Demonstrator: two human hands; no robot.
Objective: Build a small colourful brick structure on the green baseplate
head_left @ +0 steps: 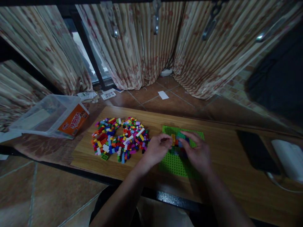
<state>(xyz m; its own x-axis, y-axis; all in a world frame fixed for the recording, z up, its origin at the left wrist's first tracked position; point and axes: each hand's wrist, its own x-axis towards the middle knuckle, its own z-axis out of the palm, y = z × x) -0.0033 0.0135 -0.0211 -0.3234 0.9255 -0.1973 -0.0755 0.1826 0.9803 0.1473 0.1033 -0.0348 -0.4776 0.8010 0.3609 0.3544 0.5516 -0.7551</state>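
A green studded baseplate (175, 167) lies on the wooden board, with a small cluster of coloured toy bricks standing on its far half. My left hand (159, 148) is at the cluster's left side, fingers curled in and tips beside a yellow brick (173, 138); whatever they hold is hidden. From the right, my right hand (197, 153) has its thumb and forefinger around a teal-green brick (181, 135) on top of the cluster. Parts of the lower bricks are covered by my fingers.
Left of the baseplate is a loose pile of mixed bricks (127, 138). A clear plastic tub (44, 126) with an orange label sits farther left. A black phone (258, 151) and a white device (288, 159) with a cable lie at the right. Curtains (132, 47) hang behind.
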